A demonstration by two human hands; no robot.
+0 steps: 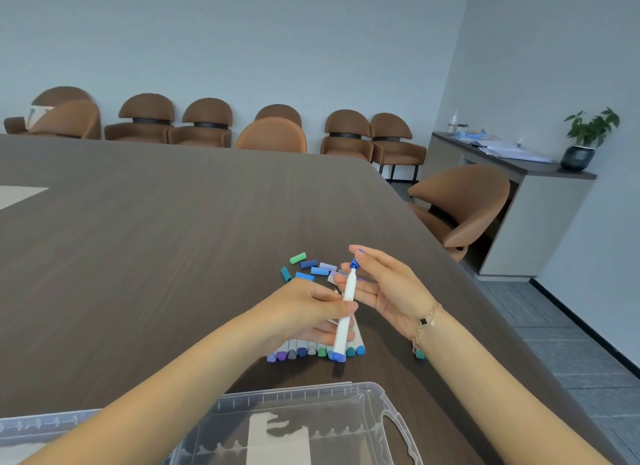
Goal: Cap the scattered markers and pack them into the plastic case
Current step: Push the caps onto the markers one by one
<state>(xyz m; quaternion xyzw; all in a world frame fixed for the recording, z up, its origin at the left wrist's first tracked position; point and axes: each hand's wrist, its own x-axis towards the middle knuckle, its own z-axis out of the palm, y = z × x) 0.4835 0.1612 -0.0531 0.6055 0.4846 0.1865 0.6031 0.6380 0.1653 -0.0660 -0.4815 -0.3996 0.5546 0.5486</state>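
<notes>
The left hand [311, 308] is gripping a white-barrelled marker with a blue end [346, 312] around its middle, thumb and fingers curled round the barrel, holding it tilted nearly upright above the dark brown wood-grain surface [173, 239]. The right hand [384, 288] is pinching a small blue cap [355, 262] between thumb and forefinger at the marker's top end, with the remaining fingers spreading out loosely; whether the cap is fully seated cannot be told. A thin gold-coloured bracelet with a dark clover charm [425, 321] is hanging on the right wrist.

Beneath the hands, a row of white markers with blue, purple, grey and green ends [304, 352] is lying side by side on the surface, partly hidden by the left hand. Just beyond the hands, a scatter of loose caps in green, teal, blue and lilac [311, 269] is resting on the surface. One teal-ended marker [419, 353] is peeking out beside the right wrist.

At the near edge, a clear plastic case with a moulded handle [374, 426] is lying open, its lid spreading to the left under the left forearm, and holding no markers in the part that is showing.

Brown upholstered chairs [207, 125] are lining the far wall, and a potted green plant [585, 139] is standing on a grey sideboard [540, 201] to the right.
</notes>
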